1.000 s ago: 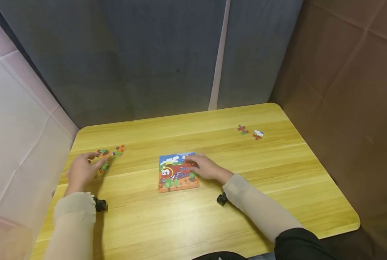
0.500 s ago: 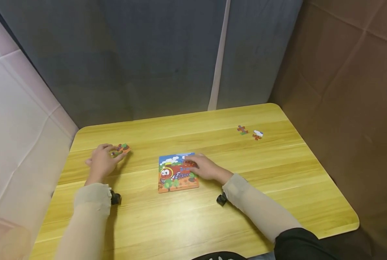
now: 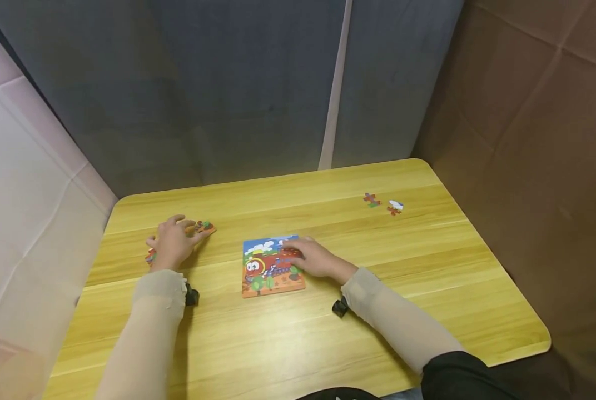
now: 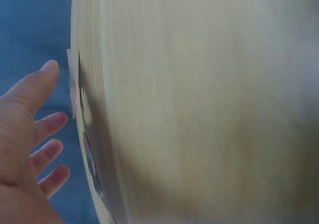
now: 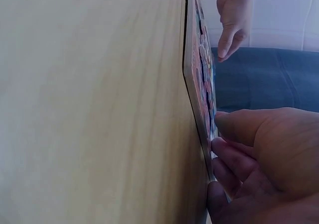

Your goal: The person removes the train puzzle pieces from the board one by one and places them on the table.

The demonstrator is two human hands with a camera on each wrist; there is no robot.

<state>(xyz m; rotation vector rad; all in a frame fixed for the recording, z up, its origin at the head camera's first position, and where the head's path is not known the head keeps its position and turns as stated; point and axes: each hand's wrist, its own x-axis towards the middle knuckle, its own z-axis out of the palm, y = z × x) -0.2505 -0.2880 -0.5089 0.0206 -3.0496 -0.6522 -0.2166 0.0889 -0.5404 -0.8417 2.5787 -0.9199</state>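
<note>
A jigsaw puzzle (image 3: 268, 278) with a red cartoon train lies on the table, its upper right part covered by my right hand (image 3: 318, 259). The fingers rest on the picture and at its edge; the right wrist view shows the fingertips (image 5: 219, 147) touching it. To the left, my left hand (image 3: 173, 244) hovers low with spread fingers. Close by its thumb and fingertips is an orange and green puzzle piece (image 3: 207, 226). In the left wrist view the thumb (image 4: 42, 82) stands apart from a thin piece (image 4: 73, 84) on the wood. Another piece (image 3: 150, 256) peeks out beside the left wrist.
Two loose pieces lie at the far right, one red and green (image 3: 371, 200), the other white and red (image 3: 395, 208). The wooden table (image 3: 258, 344) meets a dark cloth (image 3: 228, 111) at the back, with cloth on both sides.
My left hand has moved to the right and slightly away from me, and the orange and green puzzle piece has shifted rightward with it. My right hand stays on the jigsaw puzzle.
</note>
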